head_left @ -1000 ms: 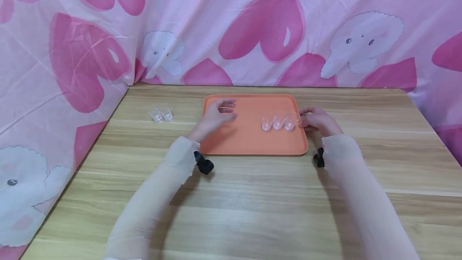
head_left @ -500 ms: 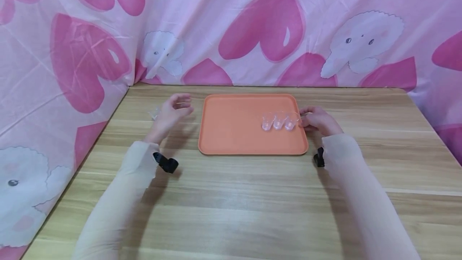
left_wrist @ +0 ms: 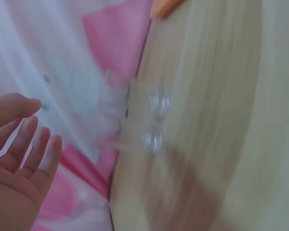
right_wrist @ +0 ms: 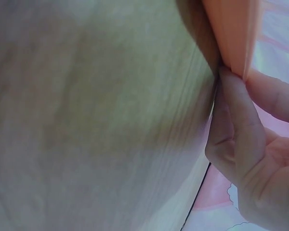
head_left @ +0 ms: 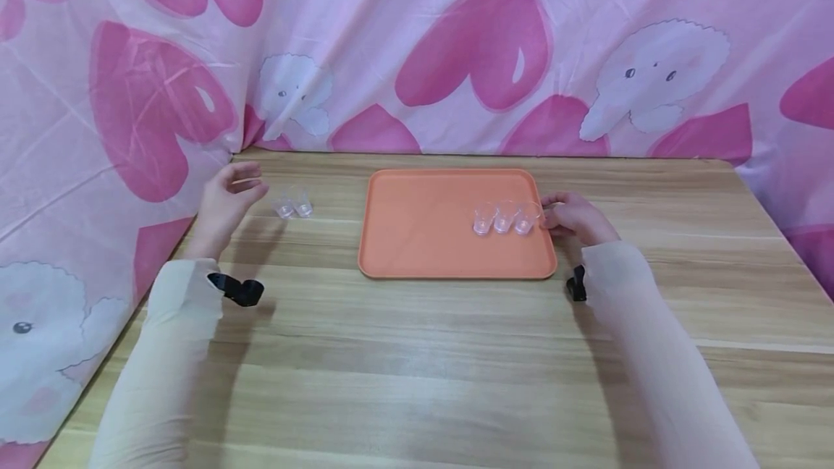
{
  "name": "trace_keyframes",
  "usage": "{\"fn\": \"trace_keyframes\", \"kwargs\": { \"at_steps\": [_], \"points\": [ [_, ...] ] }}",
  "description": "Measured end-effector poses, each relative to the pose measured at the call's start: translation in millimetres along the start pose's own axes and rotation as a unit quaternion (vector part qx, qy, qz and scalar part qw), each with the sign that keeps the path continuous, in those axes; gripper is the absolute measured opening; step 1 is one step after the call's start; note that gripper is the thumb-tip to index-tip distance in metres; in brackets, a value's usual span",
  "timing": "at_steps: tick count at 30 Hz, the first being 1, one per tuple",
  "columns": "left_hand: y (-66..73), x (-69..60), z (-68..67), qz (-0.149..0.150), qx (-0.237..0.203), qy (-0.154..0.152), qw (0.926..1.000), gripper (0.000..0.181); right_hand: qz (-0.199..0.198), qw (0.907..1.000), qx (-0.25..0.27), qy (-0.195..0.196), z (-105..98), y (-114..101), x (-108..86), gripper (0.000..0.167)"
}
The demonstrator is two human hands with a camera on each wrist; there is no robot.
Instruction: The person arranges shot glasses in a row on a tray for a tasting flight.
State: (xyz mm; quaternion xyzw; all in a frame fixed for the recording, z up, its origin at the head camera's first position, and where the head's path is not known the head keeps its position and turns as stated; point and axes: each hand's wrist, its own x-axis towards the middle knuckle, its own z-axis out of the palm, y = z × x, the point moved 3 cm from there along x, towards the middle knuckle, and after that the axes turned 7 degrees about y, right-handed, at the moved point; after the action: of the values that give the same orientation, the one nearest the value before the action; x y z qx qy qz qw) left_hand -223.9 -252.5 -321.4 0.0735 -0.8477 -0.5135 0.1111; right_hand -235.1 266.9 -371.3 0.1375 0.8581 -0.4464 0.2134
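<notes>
My left hand (head_left: 228,201) hovers at the table's left side with its fingers loosely bent and nothing in them. Just to its right, two small clear plastic cups (head_left: 295,207) stand side by side; in the left wrist view these cups (left_wrist: 156,118) look blurred and apart from the fingers. At the orange tray's (head_left: 417,237) right edge is my right hand (head_left: 576,219). The right wrist view has this hand (right_wrist: 260,139) pinching the tray's rim (right_wrist: 236,43) between thumb and finger. A row of three similar clear cups (head_left: 502,221) stands on the tray's right half.
The wooden table (head_left: 423,353) meets a pink heart-patterned cloth (head_left: 469,42) at the back and left. Each wrist bears a black camera mount, such as the left mount (head_left: 237,289).
My left hand has swept left from above the tray, past the two cups, to their far side, and stays unloaded. The right hand, tray and cups have not moved.
</notes>
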Motion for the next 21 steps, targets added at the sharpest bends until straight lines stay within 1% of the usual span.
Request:
{"fn": "trace_keyframes", "kwargs": {
  "at_steps": [2,4,7,10,13,15,21],
  "points": [
    [-7.1,1.4,-5.3,-0.004,0.013,0.003,0.9999,0.042,0.006,1.0000,-0.001,-0.002,0,0,0.5,0.056],
    [-13.3,2.3,-8.1,-0.006,0.030,-0.001,0.9995,0.048,0.013,0.9999,-0.001,-0.002,0,1,1.1,0.057],
    [-22.2,2.9,-9.0,-0.013,0.059,-0.019,0.9980,0.053,0.020,0.9998,-0.002,-0.002,0,2,1.7,0.057],
    [-30.0,3.2,-8.0,-0.029,0.082,-0.048,0.9950,0.059,0.019,0.9998,-0.002,-0.003,1,2,1.8,0.058],
    [-36.3,4.2,-5.6,-0.042,0.092,-0.076,0.9920,0.063,0.018,0.9998,-0.001,-0.004,1,2,1.8,0.058],
    [-39.4,4.8,-3.1,-0.045,0.095,-0.090,0.9904,0.064,0.019,0.9998,0.000,-0.004,1,2,1.7,0.057],
    [-43.9,5.0,5.9,-0.052,0.085,-0.110,0.9889,0.064,0.011,0.9999,-0.007,-0.002,0,0,1.6,0.055]
  ]
}}
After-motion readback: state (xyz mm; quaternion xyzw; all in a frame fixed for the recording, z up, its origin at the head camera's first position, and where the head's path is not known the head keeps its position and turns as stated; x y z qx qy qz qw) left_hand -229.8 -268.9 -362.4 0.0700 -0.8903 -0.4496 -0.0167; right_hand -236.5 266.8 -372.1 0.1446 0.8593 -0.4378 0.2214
